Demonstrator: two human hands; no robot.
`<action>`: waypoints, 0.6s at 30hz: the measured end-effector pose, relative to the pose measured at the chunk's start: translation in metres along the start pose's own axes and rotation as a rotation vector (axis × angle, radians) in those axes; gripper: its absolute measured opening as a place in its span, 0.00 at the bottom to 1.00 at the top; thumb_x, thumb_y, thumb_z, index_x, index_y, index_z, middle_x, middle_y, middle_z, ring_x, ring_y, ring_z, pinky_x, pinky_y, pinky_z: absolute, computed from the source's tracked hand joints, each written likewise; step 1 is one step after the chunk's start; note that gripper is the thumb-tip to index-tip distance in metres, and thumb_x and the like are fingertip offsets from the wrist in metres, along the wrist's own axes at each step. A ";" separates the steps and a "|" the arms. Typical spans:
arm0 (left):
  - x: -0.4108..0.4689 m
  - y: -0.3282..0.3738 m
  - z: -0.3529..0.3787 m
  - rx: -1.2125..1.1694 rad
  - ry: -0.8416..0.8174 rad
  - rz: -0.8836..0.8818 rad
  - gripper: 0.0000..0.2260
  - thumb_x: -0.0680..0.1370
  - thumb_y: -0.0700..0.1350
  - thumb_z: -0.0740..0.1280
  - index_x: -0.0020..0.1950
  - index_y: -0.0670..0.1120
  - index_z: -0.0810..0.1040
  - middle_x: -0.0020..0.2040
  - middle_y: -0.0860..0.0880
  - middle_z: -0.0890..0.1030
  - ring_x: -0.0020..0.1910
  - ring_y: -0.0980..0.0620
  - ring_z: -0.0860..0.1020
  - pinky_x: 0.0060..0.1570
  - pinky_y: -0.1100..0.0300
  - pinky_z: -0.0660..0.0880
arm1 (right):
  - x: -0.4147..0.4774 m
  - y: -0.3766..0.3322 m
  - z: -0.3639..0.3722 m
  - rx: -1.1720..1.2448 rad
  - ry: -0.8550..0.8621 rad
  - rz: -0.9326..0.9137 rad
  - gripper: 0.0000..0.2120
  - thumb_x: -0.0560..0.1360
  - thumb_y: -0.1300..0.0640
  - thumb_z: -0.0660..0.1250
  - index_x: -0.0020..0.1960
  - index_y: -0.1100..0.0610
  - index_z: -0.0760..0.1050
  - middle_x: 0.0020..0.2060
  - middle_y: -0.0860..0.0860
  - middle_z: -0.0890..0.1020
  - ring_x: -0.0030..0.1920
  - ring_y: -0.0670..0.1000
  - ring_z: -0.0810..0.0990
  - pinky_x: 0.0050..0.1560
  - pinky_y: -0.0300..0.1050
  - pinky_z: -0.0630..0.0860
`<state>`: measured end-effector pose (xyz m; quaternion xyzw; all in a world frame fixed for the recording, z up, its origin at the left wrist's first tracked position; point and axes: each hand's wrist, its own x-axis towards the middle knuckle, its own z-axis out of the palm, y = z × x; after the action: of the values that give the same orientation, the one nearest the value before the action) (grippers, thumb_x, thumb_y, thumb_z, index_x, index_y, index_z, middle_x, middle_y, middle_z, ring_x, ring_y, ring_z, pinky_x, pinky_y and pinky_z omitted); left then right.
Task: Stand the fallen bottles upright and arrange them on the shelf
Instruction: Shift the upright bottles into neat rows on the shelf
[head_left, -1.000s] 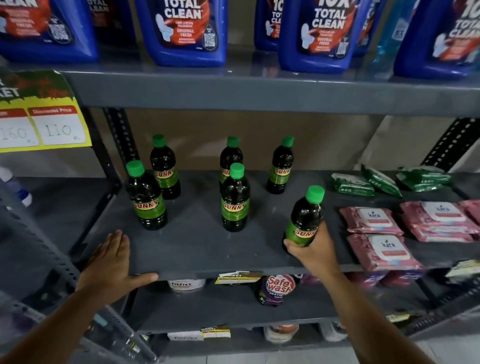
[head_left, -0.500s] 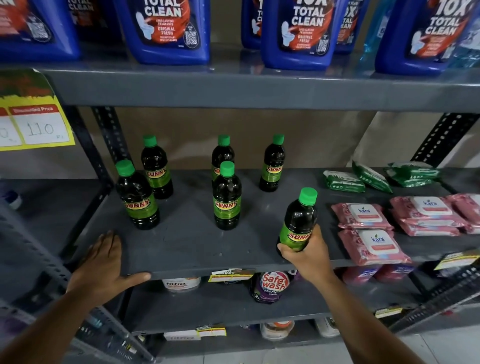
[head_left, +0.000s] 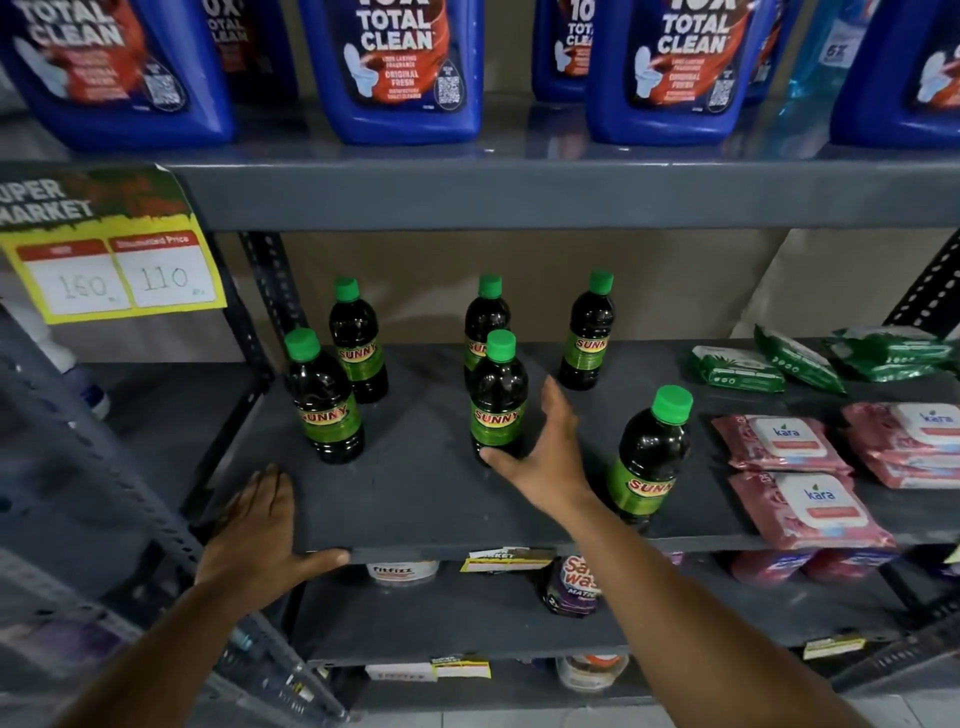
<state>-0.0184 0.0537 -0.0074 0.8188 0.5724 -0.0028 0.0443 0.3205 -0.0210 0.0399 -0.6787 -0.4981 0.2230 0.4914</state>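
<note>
**Listener:** Where are the bottles, and where are the hands?

**Operator:** I see six dark bottles with green caps, all upright on the grey middle shelf (head_left: 415, 499). Three stand in a back row, two sit further forward at left and centre, and one stands alone near the front edge at right (head_left: 649, 457), beside pink wipe packs (head_left: 810, 506). None lies fallen that I can see.

**Listener:** Which hand is nearer the work?

**Operator:** The right hand (head_left: 545, 452). It reaches in from lower right, forearm angled up and to the left, palm facing left. The front centre bottle (head_left: 498, 400) stands just left of that palm, its long axis vertical, cap up. The lone front bottle is just to the right of the wrist, apart from it.

**Listener:** Is the right hand holding anything?

**Operator:** No. Its fingers (head_left: 558, 410) are spread wide and straight. The thumb tip sits at the base of the centre bottle and looks to touch it, though I cannot be sure. Nothing is gripped.

**Listener:** And the left?

**Operator:** The left hand (head_left: 260, 535) lies flat on the shelf's front left corner, fingers loosely open, thumb hooked over the front edge, holding nothing. It seems to brace.

**Listener:** What does the next move depend on?

**Operator:** I judge the standing-up done and spacing left. The centre bottle lies leftward of the open palm, so closing around it needs only a short sideways sweep.
</note>
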 end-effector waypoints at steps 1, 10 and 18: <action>0.000 0.000 0.000 -0.009 0.006 0.000 0.65 0.57 0.85 0.49 0.77 0.37 0.47 0.78 0.38 0.50 0.77 0.42 0.48 0.75 0.46 0.51 | 0.015 0.001 0.001 0.016 -0.054 0.029 0.58 0.59 0.52 0.82 0.77 0.52 0.48 0.75 0.51 0.61 0.74 0.49 0.61 0.73 0.50 0.60; 0.001 -0.001 -0.008 -0.005 -0.025 0.011 0.65 0.55 0.85 0.45 0.77 0.38 0.44 0.79 0.39 0.46 0.77 0.43 0.44 0.75 0.47 0.47 | 0.042 0.015 0.010 0.000 -0.228 0.047 0.35 0.57 0.55 0.83 0.60 0.52 0.72 0.53 0.48 0.83 0.53 0.46 0.81 0.59 0.54 0.77; -0.003 0.003 -0.009 0.012 -0.024 -0.002 0.66 0.54 0.86 0.42 0.77 0.39 0.42 0.79 0.39 0.44 0.77 0.43 0.43 0.75 0.47 0.46 | -0.009 0.010 0.008 -0.008 -0.296 0.057 0.34 0.59 0.55 0.82 0.59 0.45 0.69 0.52 0.43 0.81 0.52 0.40 0.79 0.53 0.39 0.75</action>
<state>-0.0175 0.0504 0.0024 0.8184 0.5725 -0.0158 0.0463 0.3152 -0.0261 0.0260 -0.6542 -0.5465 0.3325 0.4035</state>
